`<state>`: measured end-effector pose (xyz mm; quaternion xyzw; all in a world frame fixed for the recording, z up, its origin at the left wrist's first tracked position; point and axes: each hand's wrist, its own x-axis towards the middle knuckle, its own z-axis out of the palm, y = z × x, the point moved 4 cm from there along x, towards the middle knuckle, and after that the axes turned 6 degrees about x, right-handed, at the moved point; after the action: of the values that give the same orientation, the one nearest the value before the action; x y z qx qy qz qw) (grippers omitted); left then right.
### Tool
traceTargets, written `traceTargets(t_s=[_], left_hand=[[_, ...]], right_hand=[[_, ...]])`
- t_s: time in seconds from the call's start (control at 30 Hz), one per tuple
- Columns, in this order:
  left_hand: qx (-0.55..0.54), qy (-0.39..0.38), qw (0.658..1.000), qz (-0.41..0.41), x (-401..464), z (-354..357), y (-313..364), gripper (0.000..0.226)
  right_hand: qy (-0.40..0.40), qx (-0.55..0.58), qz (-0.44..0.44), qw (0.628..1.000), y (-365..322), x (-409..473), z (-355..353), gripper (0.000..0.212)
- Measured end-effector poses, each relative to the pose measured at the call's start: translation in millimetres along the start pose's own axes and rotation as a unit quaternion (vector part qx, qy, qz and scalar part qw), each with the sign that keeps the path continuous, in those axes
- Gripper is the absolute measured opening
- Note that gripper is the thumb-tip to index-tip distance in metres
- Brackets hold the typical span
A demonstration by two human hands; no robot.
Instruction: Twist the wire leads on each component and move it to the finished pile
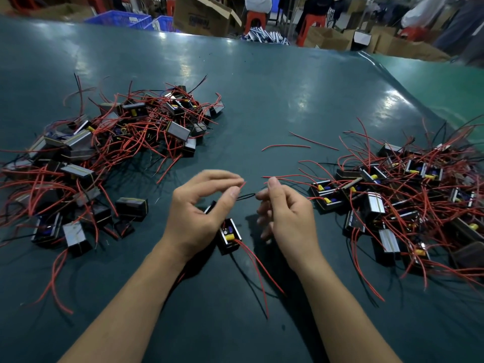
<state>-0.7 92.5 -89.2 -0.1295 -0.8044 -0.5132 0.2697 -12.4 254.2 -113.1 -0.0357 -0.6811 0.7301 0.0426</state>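
Note:
A small black box component [229, 238] with a yellow part inside lies on the dark green table [262, 100] between my wrists. Two long red leads [258, 268] trail from it toward me. My left hand [201, 213] pinches a red lead tip and a thin black lead [246, 196] between thumb and forefinger. My right hand [285, 213] pinches the other end of that black lead, with a red lead tip at its thumb. A big pile of like components [104, 148] lies at the left, another pile [406, 205] at the right.
Two loose red wire pieces [301, 142] lie on the table beyond my hands. Past the far table edge are blue crates [125, 19], cardboard boxes [207, 14], red stools [255, 19] and people standing.

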Motion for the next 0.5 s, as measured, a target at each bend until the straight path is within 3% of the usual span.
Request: traceTargets(t_s=[0.1,0.2,0.37,0.5], left_hand=[[0.012,0.056,0.997,-0.052,4.6,-10.1,-9.6,0.016],[-0.045,0.0,0.991,-0.125,3.5,-5.0,-17.1,0.018],[-0.041,-0.057,0.991,-0.115,-0.5,6.0,-17.0,0.008],[-0.119,-0.069,0.981,-0.136,-0.3,5.9,-14.7,0.016]], right_hand=[[-0.009,0.073,0.08,0.994,3.6,5.5,-0.2,0.023],[-0.04,0.078,0.11,0.99,4.9,7.5,0.6,0.01],[-0.139,0.155,0.173,0.963,1.5,10.8,13.2,0.019],[-0.125,0.203,0.151,0.959,-0.8,16.3,19.4,0.015]])
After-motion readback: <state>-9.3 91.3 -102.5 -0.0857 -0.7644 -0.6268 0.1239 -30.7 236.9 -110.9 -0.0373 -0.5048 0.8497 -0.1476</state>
